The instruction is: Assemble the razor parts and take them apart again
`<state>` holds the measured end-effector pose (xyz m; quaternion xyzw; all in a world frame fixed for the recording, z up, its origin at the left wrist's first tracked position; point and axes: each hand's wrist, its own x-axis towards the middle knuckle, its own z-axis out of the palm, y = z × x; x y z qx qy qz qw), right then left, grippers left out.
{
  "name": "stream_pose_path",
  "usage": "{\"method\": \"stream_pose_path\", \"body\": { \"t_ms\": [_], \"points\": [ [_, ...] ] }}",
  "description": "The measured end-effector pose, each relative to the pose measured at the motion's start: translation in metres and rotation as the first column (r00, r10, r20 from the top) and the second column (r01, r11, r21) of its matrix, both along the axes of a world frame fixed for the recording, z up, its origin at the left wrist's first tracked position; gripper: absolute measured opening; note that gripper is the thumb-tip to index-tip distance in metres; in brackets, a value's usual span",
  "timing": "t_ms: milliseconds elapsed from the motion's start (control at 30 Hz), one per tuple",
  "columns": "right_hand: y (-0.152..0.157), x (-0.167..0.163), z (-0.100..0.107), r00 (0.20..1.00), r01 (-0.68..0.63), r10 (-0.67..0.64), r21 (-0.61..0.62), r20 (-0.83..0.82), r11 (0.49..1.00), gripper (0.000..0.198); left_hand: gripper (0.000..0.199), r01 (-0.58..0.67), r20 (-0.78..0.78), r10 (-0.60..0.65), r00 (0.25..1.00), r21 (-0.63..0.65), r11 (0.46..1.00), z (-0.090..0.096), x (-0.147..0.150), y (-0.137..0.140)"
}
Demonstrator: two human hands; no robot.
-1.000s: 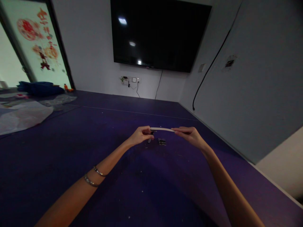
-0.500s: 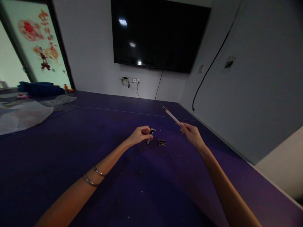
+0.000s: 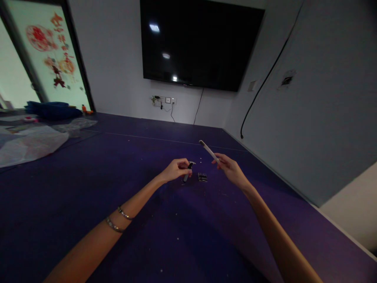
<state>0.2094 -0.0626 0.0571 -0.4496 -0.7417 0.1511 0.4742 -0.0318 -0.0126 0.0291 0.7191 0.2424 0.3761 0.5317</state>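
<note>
My left hand [image 3: 176,169] is closed around a small razor [image 3: 186,177] with a grey and black handle. The razor's pale, crosswise head points up, and its lower end is close to the purple surface. In my right hand [image 3: 231,168], a slim white toothbrush [image 3: 209,151] is pinched by its handle. Its dark-bristled end points up and left, above the surface and apart from the razor. Between the hands, a small dark square piece with silvery parts [image 3: 202,177] lies flat; its exact kind is too small to tell.
The purple surface [image 3: 123,243] carries scattered white specks. Clear plastic sheets [image 3: 35,145] and a dark blue bundle [image 3: 53,110] lie at the far left. A television [image 3: 200,43] hangs on the wall, and a black cable [image 3: 265,78] runs down at the right.
My right hand has moved left and slightly nearer the razor, bringing the toothbrush's tip lower. My left hand keeps its hold on the razor with almost no movement.
</note>
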Motion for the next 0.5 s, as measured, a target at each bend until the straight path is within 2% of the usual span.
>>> {"method": "stream_pose_path", "body": {
  "t_ms": [133, 333, 500],
  "points": [
    [-0.007, -0.005, 0.006, 0.991, 0.042, -0.052, 0.079, 0.125, 0.996, 0.037, 0.023, -0.012, 0.012, 0.012, 1.000, 0.018, 1.000, -0.002, 0.000, 0.002],
    [-0.015, -0.013, 0.012, 0.961, -0.037, 0.006, 0.109, 0.276, 0.993, 0.035, 0.025, -0.037, 0.022, 0.036, 0.999, 0.049, 0.998, -0.005, 0.001, 0.005],
    [-0.013, -0.011, 0.011, 0.939, 0.024, -0.073, 0.147, 0.336, 0.989, 0.033, 0.025, -0.034, 0.017, 0.032, 0.999, 0.098, 0.995, -0.006, 0.002, 0.007]
  ]
}}
